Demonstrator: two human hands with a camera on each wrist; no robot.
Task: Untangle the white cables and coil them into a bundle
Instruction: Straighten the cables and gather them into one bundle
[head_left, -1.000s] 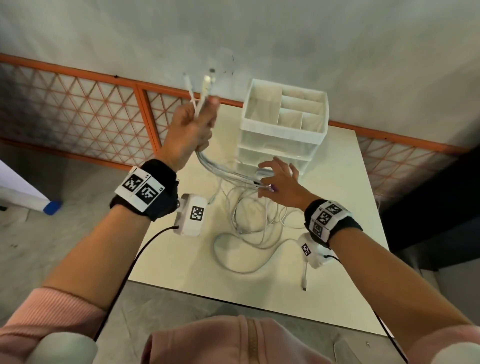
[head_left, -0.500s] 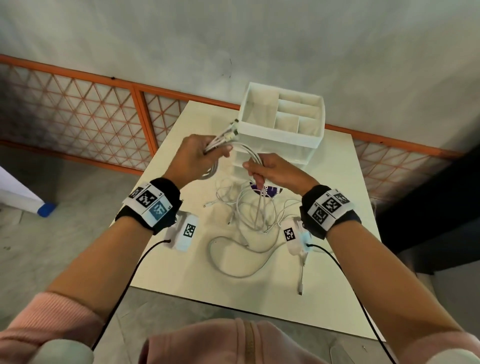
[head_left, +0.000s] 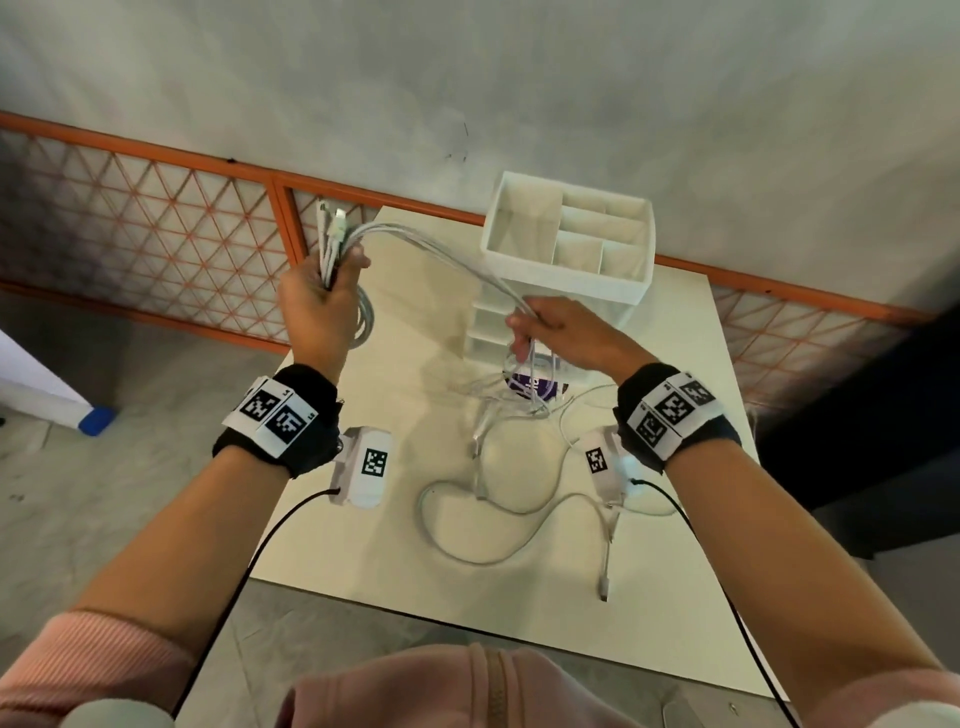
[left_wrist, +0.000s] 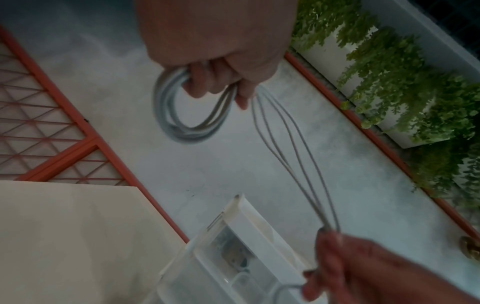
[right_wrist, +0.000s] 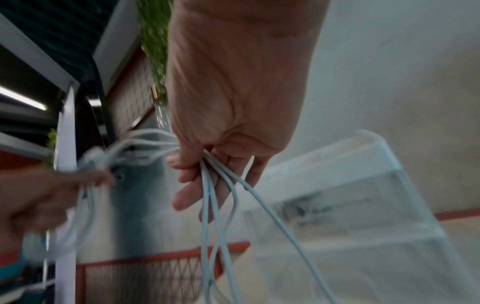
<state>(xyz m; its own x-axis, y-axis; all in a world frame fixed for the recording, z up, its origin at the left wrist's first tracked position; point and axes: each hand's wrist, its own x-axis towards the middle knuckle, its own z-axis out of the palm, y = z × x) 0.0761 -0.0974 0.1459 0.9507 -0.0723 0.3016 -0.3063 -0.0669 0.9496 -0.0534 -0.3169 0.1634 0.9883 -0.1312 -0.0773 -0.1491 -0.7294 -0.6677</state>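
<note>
Bench (head_left: 363, 551) carries the rest of the job: loose white cables (head_left: 470, 525) sprawl in front of the white drawer organizer (head_left: 566, 270), a plug end near the bench's front edge, so coiling looks partly done, maybe under half. Left hand (head_left: 317, 306), raised left of the organizer, fingers clamped round a small coil (left_wrist: 182, 115) with connector ends sticking up. Several strands run from it to the right hand (head_left: 561, 332), just in front of the organizer, fingers (right_wrist: 189, 191) pinching those strands. Left to do: feed in the slack, free the tangle. In the way: the organizer close behind the strands, a purple item (head_left: 535, 387) under the cable pile, and black wrist-camera leads.
</note>
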